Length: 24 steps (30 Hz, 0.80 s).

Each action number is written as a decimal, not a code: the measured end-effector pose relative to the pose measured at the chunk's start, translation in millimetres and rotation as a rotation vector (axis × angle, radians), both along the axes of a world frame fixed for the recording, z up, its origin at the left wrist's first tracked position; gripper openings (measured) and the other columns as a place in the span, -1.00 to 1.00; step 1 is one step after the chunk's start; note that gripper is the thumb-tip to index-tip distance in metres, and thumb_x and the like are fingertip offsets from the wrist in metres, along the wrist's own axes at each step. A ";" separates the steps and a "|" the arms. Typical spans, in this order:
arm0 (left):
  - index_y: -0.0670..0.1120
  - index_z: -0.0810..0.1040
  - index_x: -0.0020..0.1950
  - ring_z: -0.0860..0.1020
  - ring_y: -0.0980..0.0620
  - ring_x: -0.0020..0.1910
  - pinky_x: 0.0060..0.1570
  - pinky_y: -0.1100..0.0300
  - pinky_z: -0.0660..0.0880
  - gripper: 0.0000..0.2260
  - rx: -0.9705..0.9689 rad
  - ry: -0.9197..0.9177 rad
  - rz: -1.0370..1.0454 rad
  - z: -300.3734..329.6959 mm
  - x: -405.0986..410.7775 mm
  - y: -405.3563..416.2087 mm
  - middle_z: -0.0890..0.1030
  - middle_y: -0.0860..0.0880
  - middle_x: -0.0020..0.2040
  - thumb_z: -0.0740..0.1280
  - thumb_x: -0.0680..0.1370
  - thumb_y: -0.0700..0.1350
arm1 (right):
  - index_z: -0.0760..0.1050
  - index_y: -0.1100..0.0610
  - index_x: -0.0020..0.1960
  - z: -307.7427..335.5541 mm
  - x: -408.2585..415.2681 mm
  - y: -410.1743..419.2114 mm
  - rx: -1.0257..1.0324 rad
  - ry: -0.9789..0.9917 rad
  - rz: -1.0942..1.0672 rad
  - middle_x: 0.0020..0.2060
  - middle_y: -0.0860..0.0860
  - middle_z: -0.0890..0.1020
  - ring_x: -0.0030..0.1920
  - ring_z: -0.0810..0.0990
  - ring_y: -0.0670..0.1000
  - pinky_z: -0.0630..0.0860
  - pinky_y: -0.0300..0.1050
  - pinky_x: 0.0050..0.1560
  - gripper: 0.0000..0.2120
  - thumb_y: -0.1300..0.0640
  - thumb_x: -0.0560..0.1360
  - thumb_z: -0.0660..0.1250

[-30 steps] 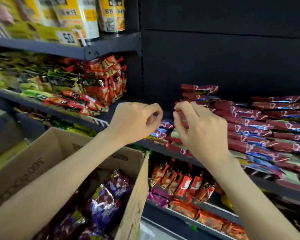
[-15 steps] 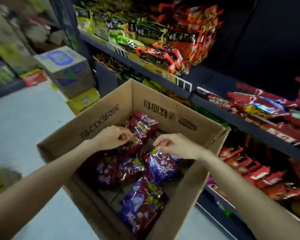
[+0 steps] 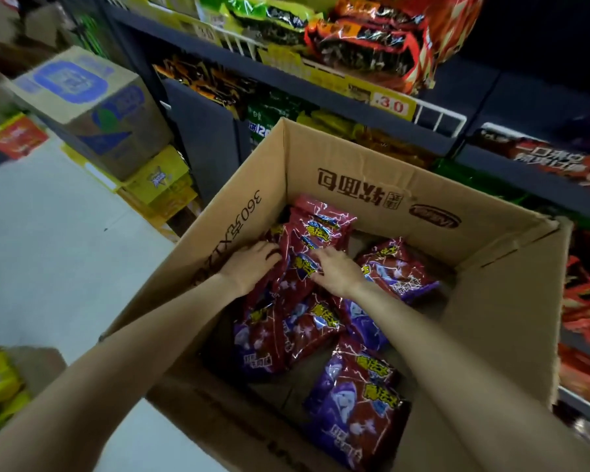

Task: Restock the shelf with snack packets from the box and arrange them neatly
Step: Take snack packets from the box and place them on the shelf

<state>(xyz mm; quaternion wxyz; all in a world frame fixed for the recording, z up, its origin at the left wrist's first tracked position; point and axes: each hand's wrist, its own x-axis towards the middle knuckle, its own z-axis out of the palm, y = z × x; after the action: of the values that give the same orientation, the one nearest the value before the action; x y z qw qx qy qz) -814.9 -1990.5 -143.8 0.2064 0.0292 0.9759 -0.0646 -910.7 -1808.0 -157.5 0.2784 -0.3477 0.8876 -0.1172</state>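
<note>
Shop aisle, head view: dark shelf (image 3: 351,107) stocked with snack bags runs along the top and right, pale floor (image 3: 48,253) at left. Open cardboard box (image 3: 372,172) sits below the shelf, red and purple snack packets (image 3: 355,400) loose inside. Left hand (image 3: 249,267) curls fingers onto the left edge of a red packet (image 3: 315,233) at the box's back. Right hand (image 3: 338,272) rests on the same packet, fingers slightly spread. Printed carton (image 3: 92,107) stands on yellow boxes (image 3: 160,182) at far left.

Two bare forearms are extended forward and downward. Left hand (image 3: 251,265): fingers curled, knuckles up. Right hand (image 3: 338,269): palm down, fingers spread.
</note>
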 end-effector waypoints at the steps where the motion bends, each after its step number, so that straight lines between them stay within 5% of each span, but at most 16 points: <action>1: -0.06 0.17 0.48 0.12 -0.03 0.45 0.38 0.11 0.23 -0.46 0.005 0.013 -0.025 -2.7 -4.3 -2.1 0.13 -0.04 0.49 0.26 0.54 -0.24 | 0.17 0.10 0.48 -5.7 1.2 -3.1 0.009 -0.016 -0.020 0.39 0.12 0.30 0.31 0.39 0.17 0.40 0.07 0.26 -0.44 -0.01 0.56 0.27; 8: -0.04 0.29 0.39 0.20 0.01 0.42 0.38 0.13 0.14 -0.56 -0.009 -0.006 -0.198 -9.1 -22.1 -19.3 0.33 0.01 0.38 0.29 0.54 -0.05 | 0.17 0.14 0.45 -25.1 2.9 -25.0 -0.048 -0.060 -0.263 0.35 0.14 0.36 0.20 0.50 0.18 0.51 0.06 0.08 -0.35 -0.04 0.49 0.36; 11: -0.04 0.31 0.36 0.23 0.01 0.41 0.38 0.12 0.12 -0.56 -0.020 0.002 -0.242 -6.1 -23.7 -23.4 0.36 0.01 0.35 0.31 0.52 0.01 | 0.15 0.16 0.46 -26.4 4.2 -33.2 -0.009 -0.049 -0.245 0.13 0.15 0.56 0.07 0.58 0.16 0.53 0.02 -0.03 -0.33 0.00 0.49 0.38; 14: -0.03 0.32 0.33 0.30 0.01 0.33 0.33 0.14 0.16 -0.58 -0.018 0.043 -0.256 -4.6 -22.0 -28.6 0.41 0.01 0.29 0.29 0.53 0.08 | 0.21 0.16 0.42 -23.3 5.1 -34.9 0.021 -0.006 -0.230 -0.02 0.12 0.60 -0.01 0.60 0.16 0.46 -0.05 -0.18 -0.44 0.07 0.52 0.35; 17: -0.03 0.31 0.36 0.37 -0.02 0.27 0.29 0.14 0.21 -0.57 0.019 0.095 -0.272 2.0 -23.2 -26.9 0.41 -0.02 0.25 0.22 0.56 0.14 | 0.24 0.18 0.38 -14.0 3.6 -25.5 -0.027 -0.033 -0.273 0.04 0.16 0.56 0.06 0.55 0.20 0.46 -0.02 -0.12 -0.54 0.16 0.53 0.29; 20: 0.00 0.33 0.37 0.48 -0.01 0.16 0.12 0.14 0.39 -0.64 0.123 0.148 -0.276 16.4 -21.9 -17.7 0.42 -0.02 0.25 0.14 0.61 0.10 | 0.23 0.23 0.33 7.2 0.4 -2.5 -0.067 -0.070 -0.273 -0.02 0.18 0.53 0.03 0.53 0.23 0.44 0.00 -0.15 -0.64 0.24 0.56 0.21; 22: 0.00 0.37 0.34 0.51 0.03 0.11 -0.02 0.15 0.48 -0.68 0.255 0.173 -0.231 28.8 -17.9 -13.1 0.43 0.01 0.22 0.12 0.63 0.06 | 0.21 0.22 0.30 29.4 -2.8 18.8 -0.054 -0.086 -0.257 -0.21 0.09 0.48 -0.17 0.55 0.15 0.36 -0.03 -0.35 -0.69 0.21 0.59 0.18; 24: -0.01 0.41 0.24 0.51 0.06 0.06 -0.10 0.18 0.47 -0.75 0.436 0.195 -0.143 41.0 -12.5 -8.5 0.48 0.09 0.09 0.14 0.62 0.04 | 0.18 0.15 0.30 54.1 -5.4 43.8 -0.058 -0.145 -0.271 -0.20 0.06 0.48 -0.32 0.59 0.05 0.48 -0.04 -0.38 -0.69 0.13 0.61 0.16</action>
<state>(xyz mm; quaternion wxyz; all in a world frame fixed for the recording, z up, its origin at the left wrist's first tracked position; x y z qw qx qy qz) -827.4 -1999.0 -102.8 0.0951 0.1358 0.9775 0.1303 -916.0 -1764.2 -103.4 0.3133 -0.2231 0.9002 -0.2040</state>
